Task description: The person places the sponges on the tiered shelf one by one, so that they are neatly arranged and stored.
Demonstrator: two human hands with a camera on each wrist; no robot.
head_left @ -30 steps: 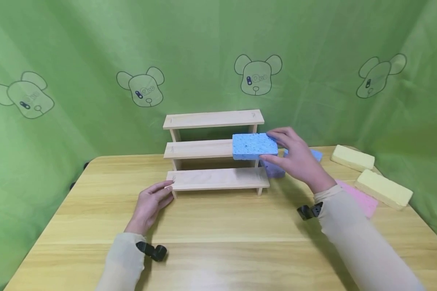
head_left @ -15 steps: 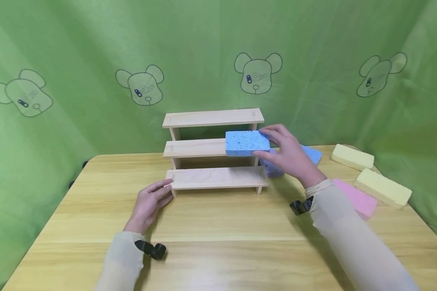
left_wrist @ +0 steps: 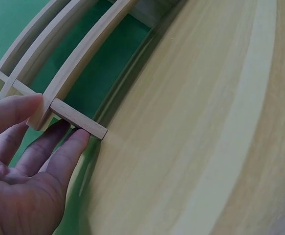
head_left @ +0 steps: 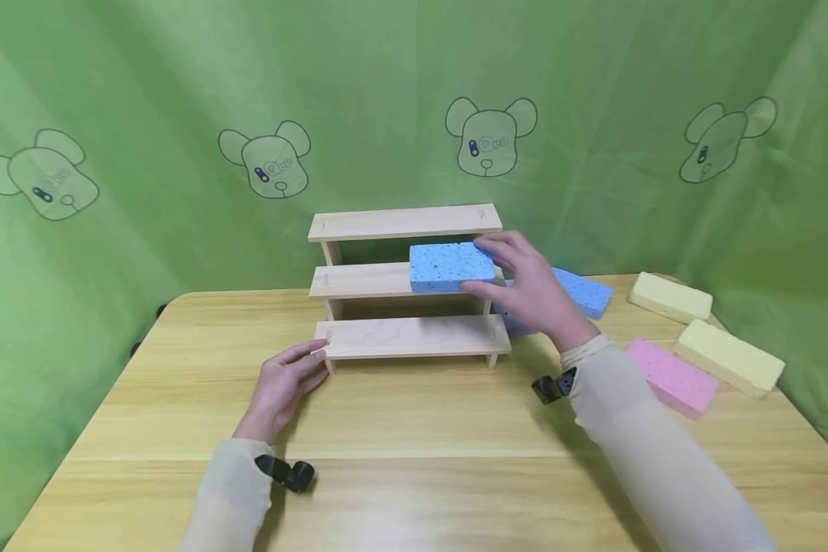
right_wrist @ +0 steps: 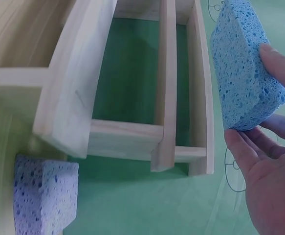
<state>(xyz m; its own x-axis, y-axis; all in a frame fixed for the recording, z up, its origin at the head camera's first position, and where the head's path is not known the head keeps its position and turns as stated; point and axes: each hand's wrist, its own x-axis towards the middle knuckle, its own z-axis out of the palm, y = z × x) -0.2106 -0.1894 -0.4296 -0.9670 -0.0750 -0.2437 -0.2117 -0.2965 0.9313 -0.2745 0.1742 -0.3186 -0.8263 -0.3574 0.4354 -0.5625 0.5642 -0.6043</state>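
Head view: a porous, brick-shaped blue sponge is pinched by the right hand at the middle board of a pale wooden rack, whose lower left end is gripped by the left hand. Faint lettering on the green curtain possibly reads "Qoo". By the right wrist view, a gap before the wood and a pitted purple sponge are revealed.

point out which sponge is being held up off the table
The blue sponge gripped in the right hand; all the others in view lie on the table.
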